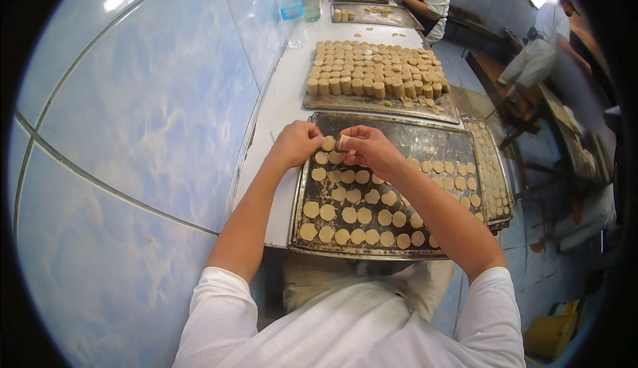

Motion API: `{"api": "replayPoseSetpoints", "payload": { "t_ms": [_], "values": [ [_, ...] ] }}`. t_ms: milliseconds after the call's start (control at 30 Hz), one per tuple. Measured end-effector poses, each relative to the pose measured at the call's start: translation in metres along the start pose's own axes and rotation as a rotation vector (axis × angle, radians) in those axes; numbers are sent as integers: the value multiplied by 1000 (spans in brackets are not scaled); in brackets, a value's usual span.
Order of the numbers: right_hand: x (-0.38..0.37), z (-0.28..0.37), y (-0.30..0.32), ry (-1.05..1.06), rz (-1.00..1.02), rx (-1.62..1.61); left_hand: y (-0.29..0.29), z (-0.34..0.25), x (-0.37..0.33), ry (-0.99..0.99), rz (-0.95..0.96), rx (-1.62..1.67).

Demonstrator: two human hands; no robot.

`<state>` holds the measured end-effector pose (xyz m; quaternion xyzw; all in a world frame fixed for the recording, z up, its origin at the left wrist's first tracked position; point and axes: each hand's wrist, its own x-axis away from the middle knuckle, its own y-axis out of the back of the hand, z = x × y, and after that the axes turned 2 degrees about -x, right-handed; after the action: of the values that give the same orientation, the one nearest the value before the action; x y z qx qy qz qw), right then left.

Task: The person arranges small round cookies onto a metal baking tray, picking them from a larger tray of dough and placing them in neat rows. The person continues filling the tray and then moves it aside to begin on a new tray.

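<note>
Several rows of dough rounds (364, 216) cover part of a dark tray (438, 143).
Over its far left corner, the right hand (373, 152) pinches a dough piece (343, 141); the left hand (297, 145) bunches its fingers, grip unclear. The right forearm (448, 212) hides some rows; dough cylinders (359, 86) crowd another tray (372, 107) beyond.

- The dough discs (364, 216) were pale beige, set in rows of dots across the tray (425, 139), which was dark brown-black with greyish, worn patches.
- The dough cylinders (379, 89) were tan, a few tops paler.
- The desk (282, 95) was white.
- The wall tiles (153, 89) were light blue, marbled with white, between grey joints.
- The bottle label (291, 13) was bright blue.
- The shirt (352, 331) was plain white; the bucket (550, 333), yellow.
</note>
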<state>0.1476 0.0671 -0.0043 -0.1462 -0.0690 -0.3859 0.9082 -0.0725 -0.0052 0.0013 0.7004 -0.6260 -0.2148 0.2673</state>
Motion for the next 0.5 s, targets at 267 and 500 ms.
{"api": "replayPoseSetpoints", "payload": {
  "t_ms": [267,500],
  "values": [
    [-2,-3,13,-2,-30,-32,-14,-19,-7,-43,62,180],
    [9,2,35,-32,-56,19,-23,-27,-16,7,-18,-225]
  ]
}}
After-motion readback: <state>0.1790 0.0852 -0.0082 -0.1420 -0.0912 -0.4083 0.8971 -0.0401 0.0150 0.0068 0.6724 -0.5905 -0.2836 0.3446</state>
